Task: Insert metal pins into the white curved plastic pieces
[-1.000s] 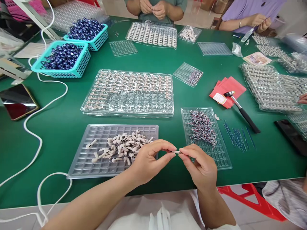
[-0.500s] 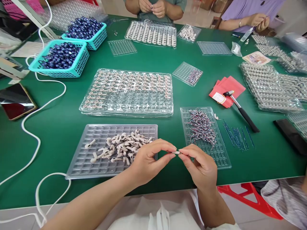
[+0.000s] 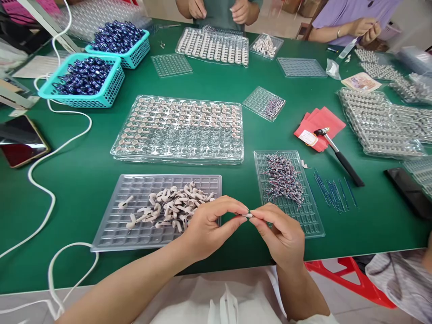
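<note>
Between the fingertips of both hands is a small white earphone shell (image 3: 248, 215), mostly covered by the fingers. My left hand (image 3: 211, 227) pinches its left end, and my right hand (image 3: 281, 231) pinches the other end. Left of them, a grey plastic tray (image 3: 113, 216) bears a heap of white earphone shells (image 3: 177, 204). To the right, a clear tray (image 3: 308, 220) carries a pile of small wired components (image 3: 284, 180). Behind the hands lies a large clear blister tray (image 3: 178, 157), partly filled with rows of white earphone shells.
Two turquoise baskets (image 3: 114, 83) hold dark blue coiled cables. A hammer (image 3: 342, 159) lies partly on red packets (image 3: 324, 119), near thin blue strips (image 3: 332, 193). A phone (image 3: 23, 141) and white cable (image 3: 50, 193) lie left. Two people's hands (image 3: 240, 11) work across the table.
My hands keep their pinch on the earphone shell almost unmoved. Across the table, one person's hands have moved apart. The view has shifted very slightly.
</note>
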Tool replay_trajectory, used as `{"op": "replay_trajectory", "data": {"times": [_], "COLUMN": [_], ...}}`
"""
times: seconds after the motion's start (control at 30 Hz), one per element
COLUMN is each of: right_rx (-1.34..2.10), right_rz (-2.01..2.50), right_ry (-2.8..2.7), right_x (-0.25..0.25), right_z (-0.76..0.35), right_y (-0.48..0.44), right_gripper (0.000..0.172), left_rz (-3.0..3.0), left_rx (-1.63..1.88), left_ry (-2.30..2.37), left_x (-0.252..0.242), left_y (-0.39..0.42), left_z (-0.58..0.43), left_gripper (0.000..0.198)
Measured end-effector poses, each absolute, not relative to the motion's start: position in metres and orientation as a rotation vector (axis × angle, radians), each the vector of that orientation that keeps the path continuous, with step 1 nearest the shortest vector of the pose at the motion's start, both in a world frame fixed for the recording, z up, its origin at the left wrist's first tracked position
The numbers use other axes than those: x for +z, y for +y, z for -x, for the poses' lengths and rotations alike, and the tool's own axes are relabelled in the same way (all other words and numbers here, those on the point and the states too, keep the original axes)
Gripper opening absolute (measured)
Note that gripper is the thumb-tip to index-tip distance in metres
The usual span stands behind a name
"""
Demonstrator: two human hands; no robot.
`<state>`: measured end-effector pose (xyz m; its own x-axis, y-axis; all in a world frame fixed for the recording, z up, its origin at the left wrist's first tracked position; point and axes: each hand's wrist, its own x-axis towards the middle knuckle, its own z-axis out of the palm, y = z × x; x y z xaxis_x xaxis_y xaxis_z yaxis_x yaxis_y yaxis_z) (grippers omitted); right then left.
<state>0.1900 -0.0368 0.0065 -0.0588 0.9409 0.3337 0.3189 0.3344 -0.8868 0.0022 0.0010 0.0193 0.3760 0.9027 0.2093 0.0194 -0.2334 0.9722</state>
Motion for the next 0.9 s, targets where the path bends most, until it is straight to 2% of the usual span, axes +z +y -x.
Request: {"op": "replay_trajectory", "data": {"times": [0.23,0.9], "right_rx": [0.757,0.72], "right_rz": [1.139,1.141], "right_ry": [-1.603,-1.643], "right_x": [0.0072,0.0097], "right_z": [-0.1893,-0.1879], "right_y": [-0.036,-0.0345], "right_gripper": [0.027,0.026], "left_rz": [-1.602,-1.593], "left_rx": [1.063,1.046], "left_ry": [0.814,0.834], "left_x": [0.0173,0.0169], "left_y": [0.0021,0.0015], "left_z": [-0.002,-0.0023], "left_gripper": [0.017,0.016]}}
